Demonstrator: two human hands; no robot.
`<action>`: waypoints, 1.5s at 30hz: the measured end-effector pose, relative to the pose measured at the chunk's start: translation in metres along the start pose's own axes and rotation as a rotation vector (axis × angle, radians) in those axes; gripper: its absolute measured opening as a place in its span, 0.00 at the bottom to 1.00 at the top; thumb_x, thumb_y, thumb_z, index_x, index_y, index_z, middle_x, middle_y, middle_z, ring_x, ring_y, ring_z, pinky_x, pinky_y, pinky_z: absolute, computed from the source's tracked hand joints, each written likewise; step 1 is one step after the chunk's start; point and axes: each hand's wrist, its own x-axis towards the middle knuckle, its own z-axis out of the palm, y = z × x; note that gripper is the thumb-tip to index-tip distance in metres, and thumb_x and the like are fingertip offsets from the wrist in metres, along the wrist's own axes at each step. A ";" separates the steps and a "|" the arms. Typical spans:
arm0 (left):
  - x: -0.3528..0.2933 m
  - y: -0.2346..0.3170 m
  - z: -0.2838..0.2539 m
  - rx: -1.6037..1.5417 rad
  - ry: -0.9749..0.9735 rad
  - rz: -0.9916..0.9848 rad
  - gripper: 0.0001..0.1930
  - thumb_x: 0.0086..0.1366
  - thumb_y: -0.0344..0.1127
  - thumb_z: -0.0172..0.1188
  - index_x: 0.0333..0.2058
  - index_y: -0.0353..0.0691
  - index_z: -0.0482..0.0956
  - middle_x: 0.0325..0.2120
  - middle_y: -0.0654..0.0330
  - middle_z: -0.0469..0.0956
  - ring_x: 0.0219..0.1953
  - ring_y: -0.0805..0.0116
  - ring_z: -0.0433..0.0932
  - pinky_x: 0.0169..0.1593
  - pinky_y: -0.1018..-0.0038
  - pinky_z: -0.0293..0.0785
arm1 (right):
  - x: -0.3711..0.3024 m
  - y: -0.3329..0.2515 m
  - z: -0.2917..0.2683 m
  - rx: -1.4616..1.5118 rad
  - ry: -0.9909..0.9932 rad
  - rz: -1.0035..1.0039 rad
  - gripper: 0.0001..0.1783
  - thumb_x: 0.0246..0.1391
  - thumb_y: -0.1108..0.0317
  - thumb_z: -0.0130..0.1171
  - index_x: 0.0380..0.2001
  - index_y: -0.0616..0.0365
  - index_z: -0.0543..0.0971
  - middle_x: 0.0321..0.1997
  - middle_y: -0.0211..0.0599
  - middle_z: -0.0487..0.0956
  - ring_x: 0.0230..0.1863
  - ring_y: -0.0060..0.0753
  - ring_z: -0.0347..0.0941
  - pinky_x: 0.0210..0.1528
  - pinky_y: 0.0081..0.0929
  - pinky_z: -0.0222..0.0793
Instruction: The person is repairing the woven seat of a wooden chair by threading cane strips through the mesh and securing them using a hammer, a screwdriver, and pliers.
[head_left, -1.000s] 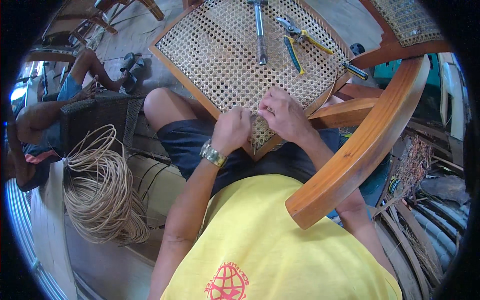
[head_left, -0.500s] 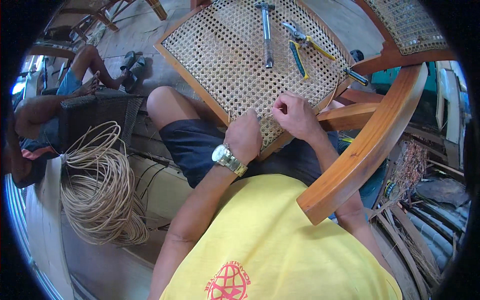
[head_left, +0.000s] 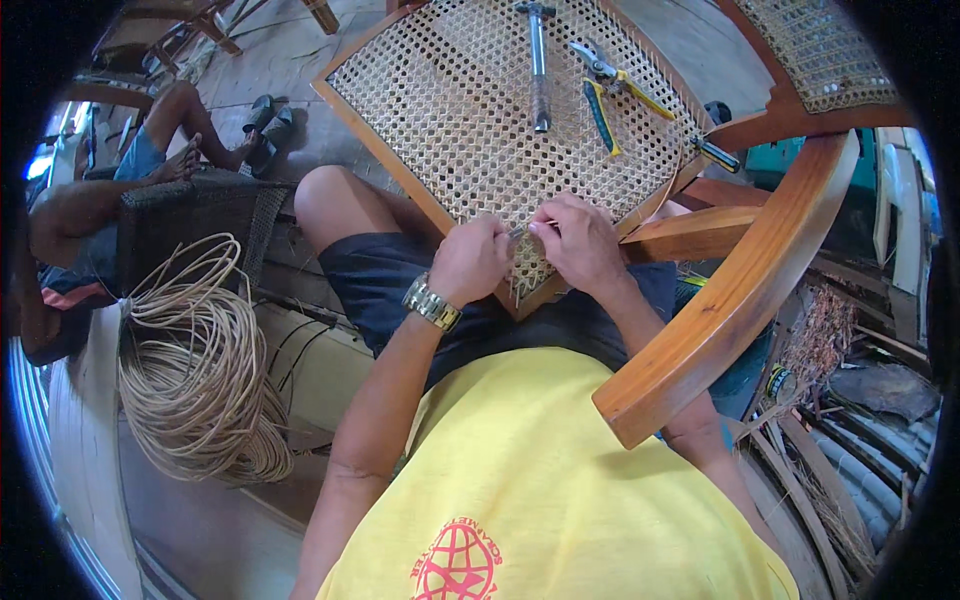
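Note:
A wooden chair seat with woven cane mesh (head_left: 440, 110) lies over my lap, one corner toward me. My left hand (head_left: 472, 260) is closed over the mesh near that corner, fingers pinched on a small grey thing I cannot make out. Close beside it, my right hand (head_left: 580, 242) pinches a thin cane strand above the weave; the strand appears to run along the seat's right edge. On the mesh farther off lie a hammer (head_left: 539, 75) and pruning shears (head_left: 600, 100) with green and yellow handles. A dark-handled tool (head_left: 716, 154) rests at the right edge.
The chair's curved wooden arm (head_left: 740, 290) crosses over my right forearm. A large coil of cane (head_left: 200, 370) hangs at the left. Beyond it a person's legs (head_left: 170, 140) show, with dark sandals (head_left: 268, 130) on the floor. Scrap strips (head_left: 800, 460) lie at right.
My left hand has moved slightly up and left, turning so the watch face is less visible. My right hand has shifted left, bringing its fingertips to the left hand's.

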 end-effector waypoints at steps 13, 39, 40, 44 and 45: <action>-0.041 0.015 -0.097 0.561 0.355 -0.378 0.22 0.66 0.57 0.61 0.29 0.41 0.82 0.24 0.45 0.81 0.29 0.42 0.82 0.32 0.53 0.76 | -0.005 0.014 -0.024 0.253 -0.265 -0.015 0.10 0.52 0.66 0.65 0.36 0.59 0.81 0.37 0.42 0.78 0.41 0.47 0.78 0.45 0.43 0.73; -0.008 0.030 -0.041 0.385 -0.043 -0.107 0.10 0.68 0.42 0.56 0.35 0.42 0.79 0.24 0.45 0.81 0.31 0.43 0.83 0.35 0.51 0.79 | 0.014 0.003 0.011 0.255 0.059 0.014 0.05 0.51 0.73 0.62 0.26 0.64 0.78 0.39 0.48 0.75 0.40 0.50 0.77 0.44 0.41 0.75; -0.007 0.032 -0.043 0.423 -0.062 -0.087 0.10 0.68 0.41 0.56 0.34 0.42 0.79 0.25 0.44 0.81 0.32 0.43 0.83 0.36 0.52 0.80 | 0.014 0.005 0.008 0.256 0.060 0.016 0.05 0.51 0.73 0.62 0.26 0.64 0.78 0.39 0.48 0.75 0.40 0.50 0.77 0.44 0.41 0.75; 0.004 0.039 -0.043 0.515 -0.183 -0.066 0.11 0.66 0.40 0.57 0.32 0.39 0.79 0.29 0.45 0.82 0.33 0.43 0.83 0.37 0.53 0.81 | 0.015 0.007 0.000 0.241 0.014 0.043 0.05 0.50 0.76 0.61 0.26 0.66 0.77 0.41 0.45 0.75 0.38 0.42 0.78 0.41 0.34 0.76; 0.005 0.040 -0.040 0.518 -0.185 -0.067 0.11 0.66 0.40 0.57 0.32 0.39 0.79 0.29 0.45 0.82 0.33 0.43 0.83 0.37 0.53 0.81 | 0.016 0.007 -0.001 0.209 0.016 0.025 0.05 0.51 0.76 0.62 0.26 0.67 0.77 0.42 0.43 0.75 0.34 0.34 0.78 0.37 0.27 0.77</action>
